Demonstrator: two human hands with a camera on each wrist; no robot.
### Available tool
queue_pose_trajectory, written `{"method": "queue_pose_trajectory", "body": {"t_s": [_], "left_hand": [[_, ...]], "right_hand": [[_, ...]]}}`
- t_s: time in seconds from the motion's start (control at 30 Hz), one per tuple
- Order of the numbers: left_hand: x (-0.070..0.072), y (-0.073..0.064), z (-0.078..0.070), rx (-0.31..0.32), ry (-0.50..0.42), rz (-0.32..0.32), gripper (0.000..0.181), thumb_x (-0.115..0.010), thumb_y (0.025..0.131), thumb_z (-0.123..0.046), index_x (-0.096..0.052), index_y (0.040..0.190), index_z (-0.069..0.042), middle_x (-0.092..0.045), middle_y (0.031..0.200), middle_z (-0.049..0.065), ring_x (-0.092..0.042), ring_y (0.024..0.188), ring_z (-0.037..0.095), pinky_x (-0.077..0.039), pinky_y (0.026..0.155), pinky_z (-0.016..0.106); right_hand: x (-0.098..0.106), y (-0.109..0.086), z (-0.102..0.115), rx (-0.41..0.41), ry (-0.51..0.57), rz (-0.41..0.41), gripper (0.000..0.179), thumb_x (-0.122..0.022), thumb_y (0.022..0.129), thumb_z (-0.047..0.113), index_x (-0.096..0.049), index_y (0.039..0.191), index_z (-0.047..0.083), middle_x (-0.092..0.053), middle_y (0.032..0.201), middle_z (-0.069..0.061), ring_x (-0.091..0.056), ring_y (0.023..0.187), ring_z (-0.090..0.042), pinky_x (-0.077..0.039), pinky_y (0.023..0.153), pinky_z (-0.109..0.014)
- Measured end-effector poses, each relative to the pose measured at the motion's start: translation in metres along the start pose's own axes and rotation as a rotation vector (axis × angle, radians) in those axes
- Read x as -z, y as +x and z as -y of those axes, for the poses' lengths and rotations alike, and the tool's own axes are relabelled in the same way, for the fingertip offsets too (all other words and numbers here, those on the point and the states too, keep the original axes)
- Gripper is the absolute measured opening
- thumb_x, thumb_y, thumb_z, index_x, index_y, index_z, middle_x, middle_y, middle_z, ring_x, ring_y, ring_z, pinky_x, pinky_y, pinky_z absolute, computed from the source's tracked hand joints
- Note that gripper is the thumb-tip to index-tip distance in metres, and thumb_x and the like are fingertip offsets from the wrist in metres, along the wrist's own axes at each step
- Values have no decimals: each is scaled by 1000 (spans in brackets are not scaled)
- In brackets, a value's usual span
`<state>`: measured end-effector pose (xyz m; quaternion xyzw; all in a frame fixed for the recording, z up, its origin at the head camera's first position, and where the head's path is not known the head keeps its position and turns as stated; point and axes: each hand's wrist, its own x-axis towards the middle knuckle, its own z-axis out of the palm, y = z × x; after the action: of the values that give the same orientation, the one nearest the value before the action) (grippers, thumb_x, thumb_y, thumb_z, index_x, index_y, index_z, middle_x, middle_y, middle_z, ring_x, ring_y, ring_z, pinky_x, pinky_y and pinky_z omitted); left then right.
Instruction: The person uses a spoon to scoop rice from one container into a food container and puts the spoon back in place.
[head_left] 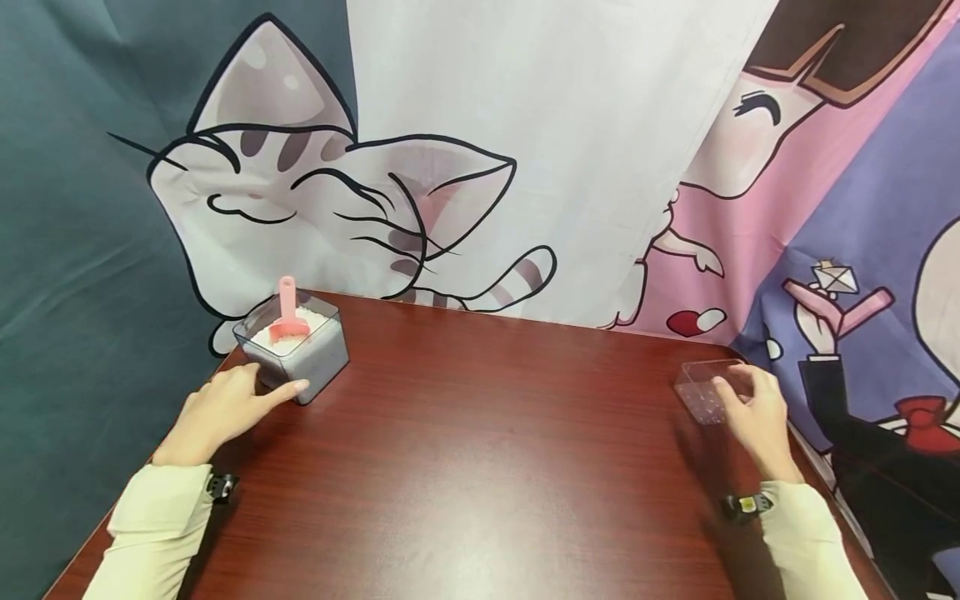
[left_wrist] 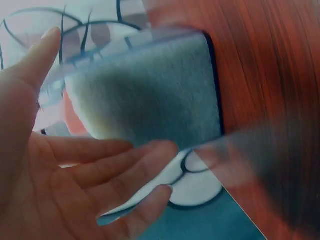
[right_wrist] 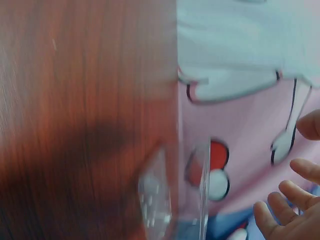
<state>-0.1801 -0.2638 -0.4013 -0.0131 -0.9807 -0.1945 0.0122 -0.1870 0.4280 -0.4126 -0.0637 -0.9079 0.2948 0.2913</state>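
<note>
Seemingly, scooping hasn't begun: pink scoop (head_left: 288,310) in the far-left powder tub (head_left: 318,358), left hand (head_left: 225,411) beside it, right hand (head_left: 759,421) by the far-right clear box (head_left: 699,390), both spread, gripping nothing.

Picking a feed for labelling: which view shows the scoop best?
Head: the scoop shows both handle and bowl, its handle rising above the rim of the box. Left wrist catches only a small, blurred pink part; right wrist shows none of it.

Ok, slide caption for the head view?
Left hand near a tub with a pink scoop; right hand near a clear box.
</note>
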Motion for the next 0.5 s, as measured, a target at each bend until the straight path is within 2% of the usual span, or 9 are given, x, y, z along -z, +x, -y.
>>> {"method": "queue_pose_trajectory", "body": {"t_s": [0.07, 0.13, 0.2, 0.27, 0.37, 0.5], "left_hand": [[1, 2, 8, 29, -19, -4, 94, -49, 74, -75, -46, 118, 9, -54, 97, 27, -53, 87, 43, -41, 58, 57], [0, 3, 15, 39, -55, -12, 103, -52, 74, -72, -32, 130, 12, -48, 107, 32, -48, 95, 47, -40, 65, 63], [-2, 5, 20, 23, -108, -40, 110, -59, 74, -67, -15, 138, 11, -39, 118, 36, -42, 103, 50, -37, 73, 66], [-5, 8, 24, -14, -189, -81, 113, -66, 74, -58, -4, 143, 6, -32, 128, 35, -35, 112, 49, -33, 82, 67], [-9, 14, 28, -65, -313, -130, 114, -74, 72, -47, 2, 146, -5, -28, 135, 31, -34, 118, 45, -31, 89, 63], [-16, 20, 28, -60, -436, -157, 115, -77, 71, -41, 7, 146, -19, -21, 143, 23, -33, 122, 43, -31, 94, 63]], "right_hand": [[8, 6, -11, -88, -20, -1, 39, -60, 88, 23, -55, 118, -1, -49, 118, -21, -47, 107, -31, -40, 87, -25], [15, 11, -24, -161, -43, 16, 44, -57, 89, 26, -51, 124, -1, -47, 120, -25, -44, 111, -36, -38, 90, -39], [21, 16, -36, -223, -57, 38, 48, -54, 90, 28, -47, 128, -1, -43, 124, -29, -40, 115, -43, -31, 91, -54], [26, 18, -49, -283, -73, 65, 53, -51, 91, 31, -43, 132, -2, -41, 127, -30, -39, 116, -44, -31, 92, -55], [32, 21, -64, -358, -93, 117, 59, -46, 93, 35, -35, 136, -4, -38, 131, -32, -39, 119, -45, -30, 96, -56], [36, 23, -78, -398, -103, 201, 66, -40, 94, 38, -26, 139, -9, -35, 133, -36, -37, 120, -50, -29, 98, -58]]}}
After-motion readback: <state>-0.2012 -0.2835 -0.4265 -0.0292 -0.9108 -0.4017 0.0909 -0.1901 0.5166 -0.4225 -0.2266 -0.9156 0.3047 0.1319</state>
